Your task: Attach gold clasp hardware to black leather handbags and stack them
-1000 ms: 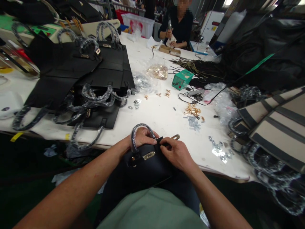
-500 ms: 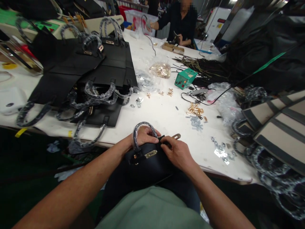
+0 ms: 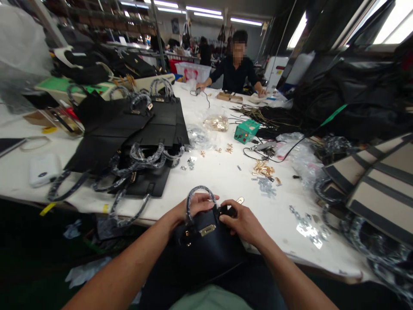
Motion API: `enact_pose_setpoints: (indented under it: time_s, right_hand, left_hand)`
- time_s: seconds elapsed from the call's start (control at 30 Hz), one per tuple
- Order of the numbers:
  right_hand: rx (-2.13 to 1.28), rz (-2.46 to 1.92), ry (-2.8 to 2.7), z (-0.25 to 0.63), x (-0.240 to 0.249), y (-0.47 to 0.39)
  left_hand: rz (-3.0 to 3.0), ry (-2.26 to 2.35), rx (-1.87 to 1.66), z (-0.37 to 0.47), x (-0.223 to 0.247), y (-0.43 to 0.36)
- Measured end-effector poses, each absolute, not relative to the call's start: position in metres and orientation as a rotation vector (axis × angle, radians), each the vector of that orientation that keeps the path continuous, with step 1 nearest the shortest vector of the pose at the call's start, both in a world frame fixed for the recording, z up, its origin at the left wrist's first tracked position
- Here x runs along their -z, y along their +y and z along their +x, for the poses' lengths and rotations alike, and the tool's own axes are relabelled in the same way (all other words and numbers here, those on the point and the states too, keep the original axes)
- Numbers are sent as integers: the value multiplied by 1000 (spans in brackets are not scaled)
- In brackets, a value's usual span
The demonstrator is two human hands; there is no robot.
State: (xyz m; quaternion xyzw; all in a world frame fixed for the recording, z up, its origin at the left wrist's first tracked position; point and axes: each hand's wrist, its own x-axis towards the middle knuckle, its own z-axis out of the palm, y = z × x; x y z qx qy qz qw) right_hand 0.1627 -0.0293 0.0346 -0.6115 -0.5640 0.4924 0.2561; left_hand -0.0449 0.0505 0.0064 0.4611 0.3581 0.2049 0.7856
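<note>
A small black handbag rests on my lap against the table edge. Its plastic-wrapped handle arches upward, and a gold-coloured metal plate sits on its front. My left hand reaches behind the handle, fingers bent over the bag's upper edge; the fingertips are partly hidden. At the bag's right top corner, my right hand pinches a black strap between thumb and fingers. A gold-coloured metal tip sticks out beyond that hand.
Black bag pieces with wrapped handles are stacked left. Gold-coloured fittings and silver plates lie right of centre, near a green box with a cable. Striped panels stand far right. A co-worker sits across the table.
The view has tilted up, showing more of the room. Both my hands stay at the bag's top, the right still on the strap. The co-worker's hands are now farther apart.
</note>
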Motion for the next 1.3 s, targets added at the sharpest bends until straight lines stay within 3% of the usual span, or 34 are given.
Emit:
enact_pose_setpoints:
  time_s: [0.23,0.43,0.63,0.77,0.87,1.03,1.3]
  right_hand:
    - [-1184,-1778,-1429,183,-32,-39]
    - [-978,-1930,-1428,209,-40,-27]
    - [-1357,-1660,-1555,202,-100,-14]
    - [-1015,-1512,-1667,173,-130,39]
    - [-725,-1639,-1808,144,-113,107]
    - [-645,-1878,-1848,108,-51,201]
    - [-515,-1954,-1841,96,-15,222]
  left_hand:
    - [614,928,-637,-59,-28,25]
    - [1157,1004,-741,-52,-35,23]
    - [1540,1307,-753,-33,-21,48]
    - [1651,1359,-910,-27,-9,43]
    - [1814,1448,-1040,-27,-2,37]
    - [2336,1413,-1201,-32,-1,33]
    - [2679,857,-1400,-19,19,40]
